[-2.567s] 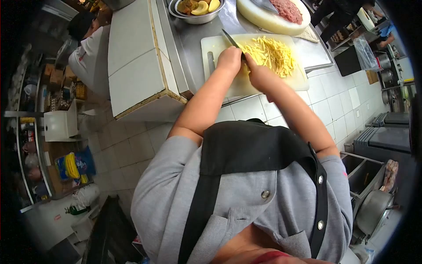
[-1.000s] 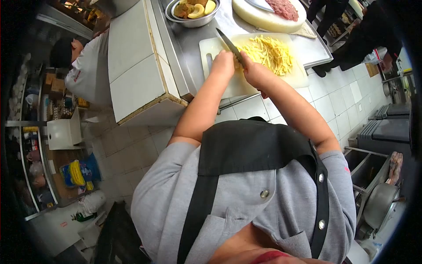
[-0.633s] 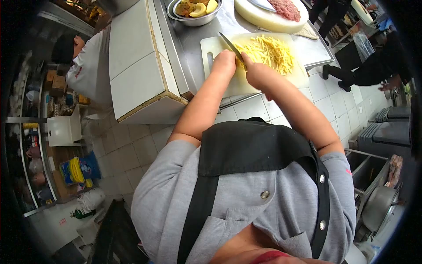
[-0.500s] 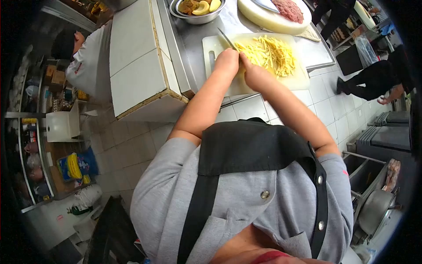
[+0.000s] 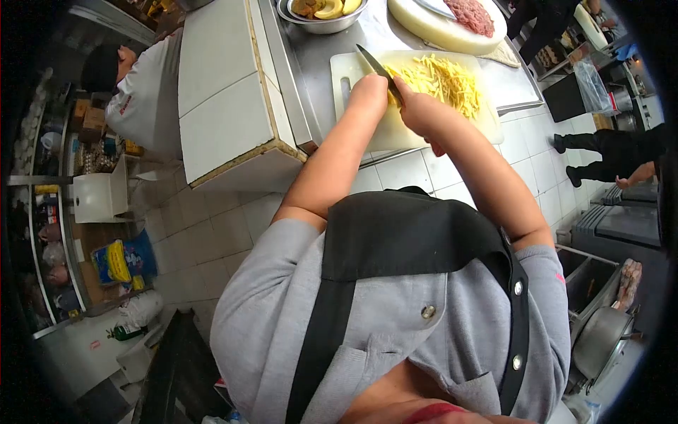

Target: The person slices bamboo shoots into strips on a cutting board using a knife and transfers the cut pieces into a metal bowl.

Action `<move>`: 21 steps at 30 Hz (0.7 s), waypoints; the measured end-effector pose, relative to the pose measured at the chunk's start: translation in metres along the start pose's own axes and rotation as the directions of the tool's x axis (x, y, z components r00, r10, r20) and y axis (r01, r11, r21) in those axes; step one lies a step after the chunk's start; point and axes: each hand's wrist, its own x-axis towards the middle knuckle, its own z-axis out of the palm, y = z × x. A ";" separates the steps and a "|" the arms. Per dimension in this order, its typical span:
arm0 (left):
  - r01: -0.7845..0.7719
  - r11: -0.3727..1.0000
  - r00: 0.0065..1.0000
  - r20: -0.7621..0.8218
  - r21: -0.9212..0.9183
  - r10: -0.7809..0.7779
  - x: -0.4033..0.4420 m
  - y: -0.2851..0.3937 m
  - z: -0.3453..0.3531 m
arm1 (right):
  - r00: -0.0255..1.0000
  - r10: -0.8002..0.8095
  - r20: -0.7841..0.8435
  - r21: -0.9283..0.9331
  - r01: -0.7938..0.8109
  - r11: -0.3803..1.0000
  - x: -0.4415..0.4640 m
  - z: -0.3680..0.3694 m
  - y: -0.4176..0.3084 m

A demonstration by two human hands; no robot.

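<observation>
A kitchen knife [image 5: 376, 65] is in my right hand [image 5: 422, 113], its dark blade angled up and left over the white cutting board [image 5: 344, 68]. Close against the blade, my left hand [image 5: 369, 95] is bent downward with its fingers closed. What lies under those fingers is hidden from me. Many thin yellow strips [image 5: 452, 81], which look like cut potato, are heaped on the board just beyond my right hand.
Behind the board stand a metal bowl [image 5: 328, 22] with yellow pieces and a round board [image 5: 417, 28] bearing minced meat [image 5: 472, 15]. A tiled counter [image 5: 219, 78] adjoins on the left. One person [image 5: 145, 99] is at the left, another [image 5: 614, 152] at the right.
My right hand has shifted slightly right, and the knife is turned so that more of its blade shows. The person at the right has changed position.
</observation>
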 end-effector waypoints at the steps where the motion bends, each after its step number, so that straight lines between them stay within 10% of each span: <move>1: 0.003 1.000 1.000 0.000 -0.001 -0.003 -0.001 0.000 0.000 | 0.986 -0.101 -0.134 -0.031 0.098 0.995 0.017 0.021 0.014; 4: 0.031 1.000 0.999 -0.030 0.002 -0.031 0.002 0.002 -0.003 | 0.881 -0.303 -0.362 -0.131 0.274 0.953 0.046 0.054 0.033; 18: 0.030 0.995 0.999 -0.019 0.093 -0.028 -0.009 0.003 -0.009 | 0.999 0.035 0.038 0.056 -0.037 0.998 0.005 0.005 0.001; 21: 0.039 0.996 0.998 -0.046 0.077 -0.035 -0.007 0.002 -0.004 | 0.862 -0.322 -0.391 -0.104 0.306 0.946 0.039 0.054 0.023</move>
